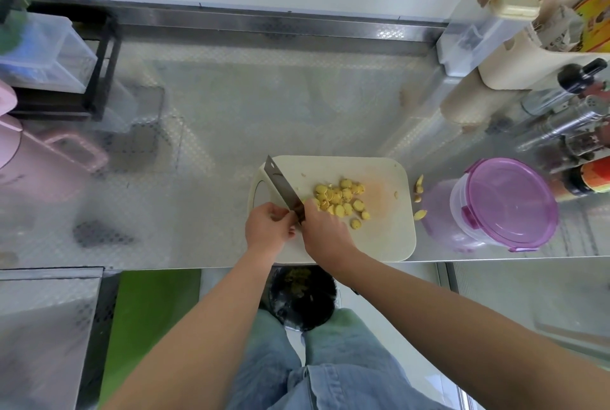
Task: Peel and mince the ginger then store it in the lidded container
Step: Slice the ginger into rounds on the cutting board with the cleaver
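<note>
Steel cleaver [280, 183] sits gripped at the handle in the right hand [325, 233], blade angled to 11 o'clock, apparently kept clear of the pile. The left hand [267, 228] curls at its heel, hold unclear. Peeled ginger slices [343, 200] lie unminced on the cutting board [379, 238]. At 3 o'clock the lidded container [505, 208] waits closed, within reach.

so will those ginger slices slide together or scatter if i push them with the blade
The ginger slices are small, thin, flat rounds, so they should be light and slide rather than roll. They lie loose on the smooth cutting board, so a fast push could scatter some. Cut faces may cling to the knife.
</note>
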